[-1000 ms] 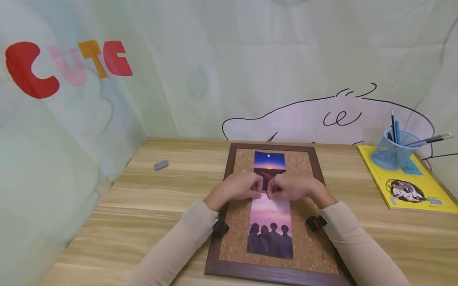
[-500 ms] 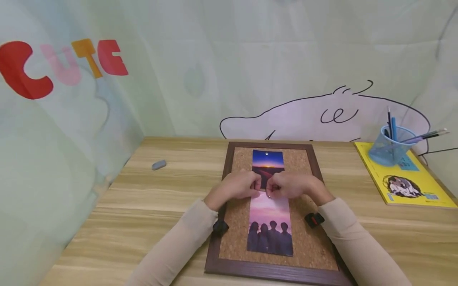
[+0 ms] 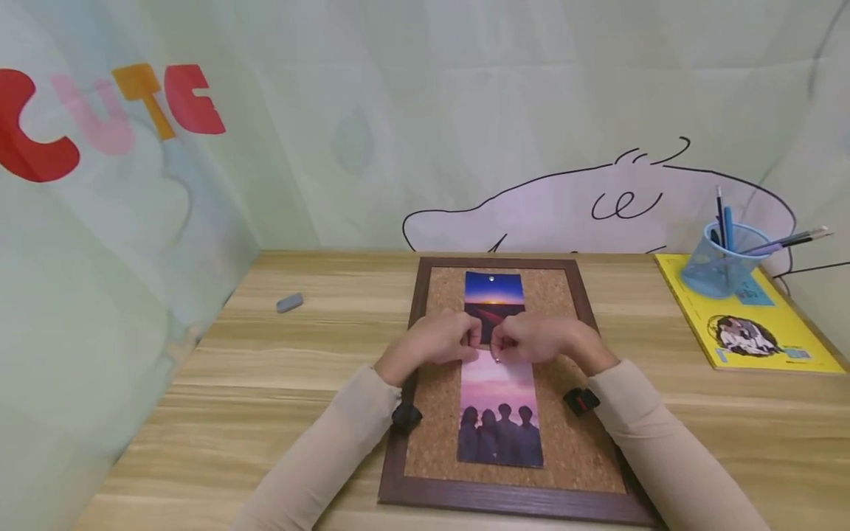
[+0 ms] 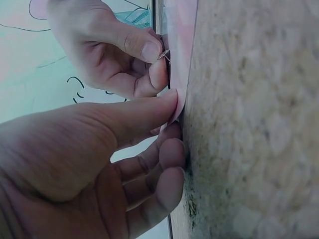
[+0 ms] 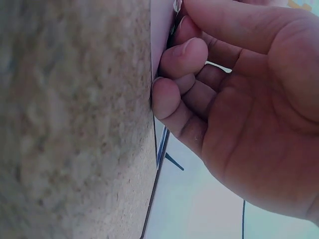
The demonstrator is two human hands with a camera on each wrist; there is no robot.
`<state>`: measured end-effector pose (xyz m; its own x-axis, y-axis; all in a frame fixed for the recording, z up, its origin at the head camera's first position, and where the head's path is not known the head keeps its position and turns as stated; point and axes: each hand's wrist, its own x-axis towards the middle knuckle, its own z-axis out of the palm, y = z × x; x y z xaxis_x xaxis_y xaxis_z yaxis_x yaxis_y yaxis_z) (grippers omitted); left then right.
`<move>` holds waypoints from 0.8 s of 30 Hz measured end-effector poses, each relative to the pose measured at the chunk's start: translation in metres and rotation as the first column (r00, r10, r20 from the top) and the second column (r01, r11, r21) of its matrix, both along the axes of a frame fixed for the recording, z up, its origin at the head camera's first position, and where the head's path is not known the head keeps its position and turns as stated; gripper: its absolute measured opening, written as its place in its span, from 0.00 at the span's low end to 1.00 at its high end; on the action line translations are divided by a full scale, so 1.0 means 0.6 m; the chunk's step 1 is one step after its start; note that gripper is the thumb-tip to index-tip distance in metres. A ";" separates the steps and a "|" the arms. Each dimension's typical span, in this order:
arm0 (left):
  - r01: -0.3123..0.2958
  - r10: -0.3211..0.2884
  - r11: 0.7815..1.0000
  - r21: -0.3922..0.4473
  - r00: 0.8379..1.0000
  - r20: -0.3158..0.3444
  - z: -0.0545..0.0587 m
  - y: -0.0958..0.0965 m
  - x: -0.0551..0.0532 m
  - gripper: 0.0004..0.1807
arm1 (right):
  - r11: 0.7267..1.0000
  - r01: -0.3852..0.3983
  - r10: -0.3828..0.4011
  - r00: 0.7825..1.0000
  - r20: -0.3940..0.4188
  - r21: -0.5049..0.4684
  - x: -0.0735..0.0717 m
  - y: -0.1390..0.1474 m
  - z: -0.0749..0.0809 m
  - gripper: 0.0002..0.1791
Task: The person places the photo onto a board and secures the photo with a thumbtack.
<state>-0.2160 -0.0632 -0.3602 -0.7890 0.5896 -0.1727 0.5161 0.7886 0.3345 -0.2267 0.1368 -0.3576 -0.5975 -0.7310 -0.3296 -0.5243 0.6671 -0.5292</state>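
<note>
A pink photo point(image 3: 499, 394) with dark silhouettes lies on a framed corkboard point(image 3: 432, 450). At its upper left corner my left hand point(image 3: 438, 338) pinches the edge, thumb on the face and fingers behind, as the left wrist view shows. Close beside it my right hand point(image 3: 539, 338) pinches a small thumbtack point(image 4: 164, 54) between thumb and index finger, at the photo's top edge. Just above lies a blue sunset photo point(image 3: 494, 289), its lower part overlapped by both hands. Another tack point(image 3: 491, 279) sits near that photo's top edge.
A dark brown frame point(image 3: 518, 498) borders the cork. A grey eraser point(image 3: 289, 302) lies on the wooden table point(image 3: 292, 346) to the left. At the right, a blue mesh pen cup point(image 3: 719, 262) with several pens stands on a yellow book point(image 3: 690, 310).
The head view has shifted slightly, so everything sits a little higher and further left. Both hands keep nearly the same place on the board, still holding the photo and the thumbtack.
</note>
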 end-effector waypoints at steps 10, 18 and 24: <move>0.006 -0.006 1.000 -0.006 1.000 0.005 0.001 -0.002 -0.001 0.09 | 0.996 0.084 -0.084 0.996 0.029 -0.018 0.003 -0.007 0.000 0.04; 0.012 -0.012 1.000 0.003 1.000 0.008 0.002 -0.002 -0.003 0.09 | 0.994 0.104 -0.101 0.993 0.058 -0.044 0.002 -0.007 0.001 0.04; 0.016 -0.017 1.000 0.016 0.999 0.029 0.002 -0.003 -0.002 0.09 | 0.993 0.114 -0.113 0.991 0.071 -0.021 0.003 -0.009 0.001 0.06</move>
<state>-0.2170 -0.0650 -0.3591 -0.7738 0.6054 -0.1863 0.5189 0.7746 0.3616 -0.2247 0.1313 -0.3570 -0.6533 -0.6684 -0.3556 -0.4073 0.7062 -0.5792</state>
